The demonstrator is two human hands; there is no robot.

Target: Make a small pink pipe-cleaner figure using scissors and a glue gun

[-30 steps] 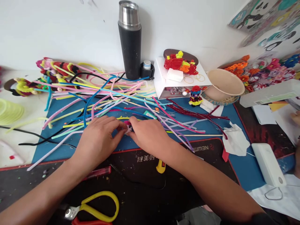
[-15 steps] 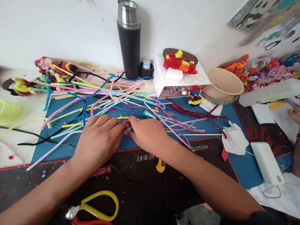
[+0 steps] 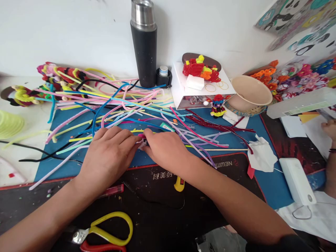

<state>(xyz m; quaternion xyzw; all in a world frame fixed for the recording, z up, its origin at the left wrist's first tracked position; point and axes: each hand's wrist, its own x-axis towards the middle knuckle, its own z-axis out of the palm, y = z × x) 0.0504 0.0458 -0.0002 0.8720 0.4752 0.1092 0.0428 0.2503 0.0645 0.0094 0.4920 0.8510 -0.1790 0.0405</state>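
Between my two hands is a small pink and white piece (image 3: 142, 142), mostly covered by fingers. My left hand (image 3: 110, 150) pinches it from the left, fingers bent together. My right hand (image 3: 165, 147) grips it from the right with thumb and forefinger. Just beyond both hands lies a tangle of colourful pipe cleaners (image 3: 126, 101) on a blue mat (image 3: 65, 159). Dark red glittery stems (image 3: 217, 125) rest to the right. A small finished figure (image 3: 218, 106) with a red and blue head leans by a white box (image 3: 177, 87).
Scissors (image 3: 112, 229) and a yellow cutter (image 3: 179, 184) lie near me. A black flask (image 3: 144, 52) stands at the back, a beige bowl (image 3: 250, 92) right of the box. Another person's hand (image 3: 329, 128) shows at the right edge.
Both hands stay nearly in place around the small piece, of which slightly more white shows. The whole view has shifted very slightly.
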